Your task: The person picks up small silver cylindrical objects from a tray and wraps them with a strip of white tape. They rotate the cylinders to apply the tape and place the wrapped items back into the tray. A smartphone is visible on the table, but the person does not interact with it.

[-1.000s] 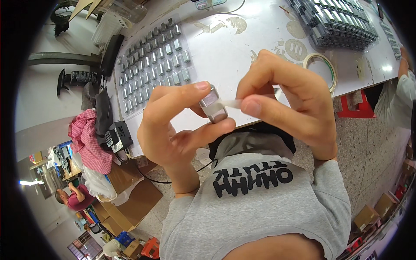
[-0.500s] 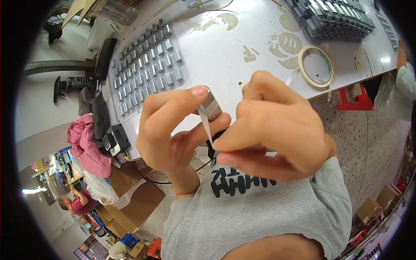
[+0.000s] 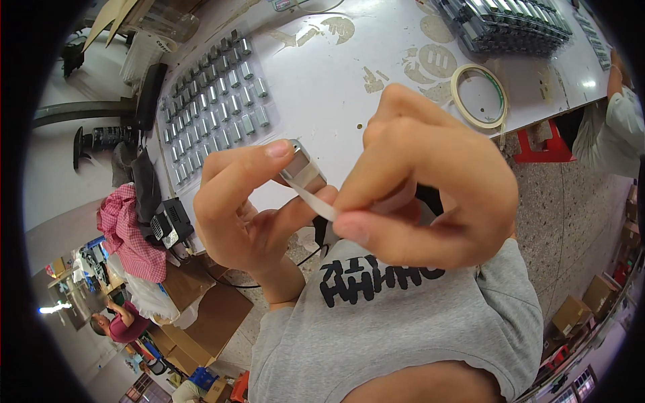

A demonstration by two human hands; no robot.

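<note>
My left hand (image 3: 232,215) holds a small shiny metal block (image 3: 304,166) between thumb and fingertips, its long side tilted. A narrow strip of pale tape (image 3: 317,204) runs from the block's face toward the right. Its free end is pinched between the thumb and forefinger of my right hand (image 3: 437,181), so the strip stretches between both hands. Beyond my left hand, a clear plastic tray (image 3: 272,107) with rows of similar metal blocks lies on the white table (image 3: 316,87).
A roll of cream tape (image 3: 457,101) lies near the table's right edge. Stacked trays of metal blocks (image 3: 510,30) stand at the far right. A red stool (image 3: 547,144) and another person's arm (image 3: 615,80) are at the right. Cardboard boxes (image 3: 215,319) stand lower left.
The tape strip has swung from hanging steeply to a flatter slant off the block. My left hand with the block has shifted slightly left, and the whole view has moved a little.
</note>
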